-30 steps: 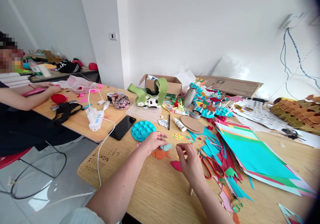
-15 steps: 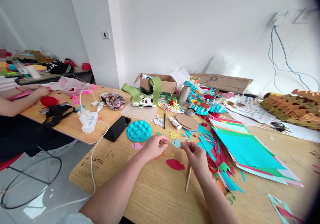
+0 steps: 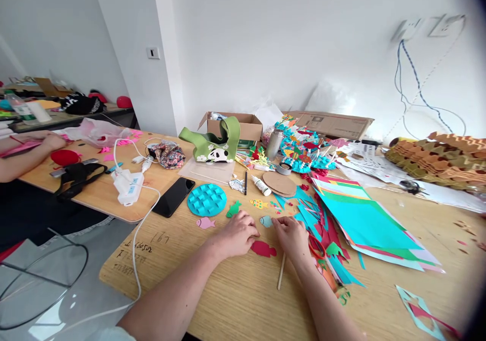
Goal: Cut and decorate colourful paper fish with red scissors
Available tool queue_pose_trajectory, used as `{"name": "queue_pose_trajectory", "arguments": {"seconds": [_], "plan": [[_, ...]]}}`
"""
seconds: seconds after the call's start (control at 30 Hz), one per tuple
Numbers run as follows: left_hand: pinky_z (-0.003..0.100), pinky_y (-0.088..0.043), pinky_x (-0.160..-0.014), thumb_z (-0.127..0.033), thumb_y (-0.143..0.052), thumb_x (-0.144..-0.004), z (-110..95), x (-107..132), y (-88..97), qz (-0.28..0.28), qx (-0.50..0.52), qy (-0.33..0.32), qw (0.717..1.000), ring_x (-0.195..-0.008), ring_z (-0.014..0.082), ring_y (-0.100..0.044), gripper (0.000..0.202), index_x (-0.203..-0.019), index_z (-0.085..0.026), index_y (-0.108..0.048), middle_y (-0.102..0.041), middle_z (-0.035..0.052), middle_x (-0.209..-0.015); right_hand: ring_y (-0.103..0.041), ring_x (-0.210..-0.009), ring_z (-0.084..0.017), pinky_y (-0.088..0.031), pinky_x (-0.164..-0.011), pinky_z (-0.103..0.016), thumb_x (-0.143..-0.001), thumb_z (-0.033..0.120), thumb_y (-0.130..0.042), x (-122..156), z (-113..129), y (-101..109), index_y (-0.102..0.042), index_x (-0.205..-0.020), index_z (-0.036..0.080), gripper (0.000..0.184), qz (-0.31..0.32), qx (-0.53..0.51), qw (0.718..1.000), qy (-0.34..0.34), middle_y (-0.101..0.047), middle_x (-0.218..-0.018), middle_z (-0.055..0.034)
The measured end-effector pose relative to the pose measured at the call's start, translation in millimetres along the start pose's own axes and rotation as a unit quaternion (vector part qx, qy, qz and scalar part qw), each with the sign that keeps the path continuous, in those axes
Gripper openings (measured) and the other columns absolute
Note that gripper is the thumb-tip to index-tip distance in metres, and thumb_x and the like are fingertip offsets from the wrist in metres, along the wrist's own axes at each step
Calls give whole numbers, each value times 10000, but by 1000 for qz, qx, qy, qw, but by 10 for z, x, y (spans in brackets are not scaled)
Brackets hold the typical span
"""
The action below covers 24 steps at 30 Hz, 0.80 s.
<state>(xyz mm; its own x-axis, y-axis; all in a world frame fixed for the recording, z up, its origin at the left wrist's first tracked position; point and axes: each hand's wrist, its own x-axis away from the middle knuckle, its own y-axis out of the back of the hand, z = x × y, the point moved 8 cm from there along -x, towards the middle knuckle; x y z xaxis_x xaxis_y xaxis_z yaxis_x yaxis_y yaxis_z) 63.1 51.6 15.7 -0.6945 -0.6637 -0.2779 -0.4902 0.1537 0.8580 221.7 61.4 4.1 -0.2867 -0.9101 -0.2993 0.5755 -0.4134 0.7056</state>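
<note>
My right hand [image 3: 294, 237] pinches the tail end of a small light-blue paper fish [image 3: 266, 221] low over the wooden table. My left hand [image 3: 238, 233] is down at the tabletop, its fingers curled together beside a red paper fish [image 3: 263, 249]; whatever its fingertips hold is hidden. Behind the left hand lie a green paper fish [image 3: 233, 209] and a pink one [image 3: 205, 223]. A yellow spotted fish [image 3: 258, 204] rests farther back. Under my right wrist a thin wooden stick [image 3: 281, 272] lies on the table, and orange-handled scissors [image 3: 317, 247] are just right of it.
A woven blue disc [image 3: 207, 200], a phone [image 3: 173, 197] and a glue bottle [image 3: 261, 186] lie beyond my hands. Coloured paper sheets [image 3: 368, 224] and scraps cover the right side. A white cable [image 3: 137, 260] hangs over the left edge. Another person's hand [image 3: 53, 141] is at far left.
My left hand has come down to the table beside the red fish, uncovering the green fish. My right hand keeps the light-blue fish. The view has shifted slightly right.
</note>
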Motion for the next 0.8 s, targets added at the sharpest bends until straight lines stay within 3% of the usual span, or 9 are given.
{"name": "queue_pose_trajectory", "arguments": {"seconds": [0.17, 0.43, 0.63, 0.8], "plan": [[365, -398, -925, -113, -537, -802, -21, -4, 0, 4, 5, -8, 1000, -1025, 215, -461, 217, -864, -200, -726, -630, 69, -934, -497, -923, -303, -355, -729, -404, -806, 434, -516, 66, 55, -50, -684, -667, 211, 312, 6, 56, 998, 31, -669, -854, -96], [347, -389, -934, -131, -525, -826, -14, -9, 63, -15, 18, -7, 1000, -960, 192, -487, 205, -831, -187, -723, -641, 54, -860, -465, -904, -291, -353, -718, -415, -867, 316, -494, 168, 308, 6, -722, -755, 199, 279, -36, 168, 972, 158, -655, -878, -103], [325, -407, -910, -133, -527, -830, 18, -11, 90, -31, 19, -6, 999, -928, 178, -497, 200, -852, -187, -718, -631, 45, -822, -451, -953, -288, -361, -725, -394, -842, 211, -518, 199, 382, 21, -712, -887, 192, 200, -37, 154, 971, 181, -640, -960, -95], [331, -424, -890, -96, -523, -815, 87, -10, 134, -74, 9, 8, 997, -904, 180, -508, 206, -844, -185, -707, -640, 34, -787, -484, -931, -249, -370, -796, -390, -764, 75, -512, 245, 466, -127, -717, -780, 222, 253, 24, 107, 965, 238, -653, -871, -56]]}}
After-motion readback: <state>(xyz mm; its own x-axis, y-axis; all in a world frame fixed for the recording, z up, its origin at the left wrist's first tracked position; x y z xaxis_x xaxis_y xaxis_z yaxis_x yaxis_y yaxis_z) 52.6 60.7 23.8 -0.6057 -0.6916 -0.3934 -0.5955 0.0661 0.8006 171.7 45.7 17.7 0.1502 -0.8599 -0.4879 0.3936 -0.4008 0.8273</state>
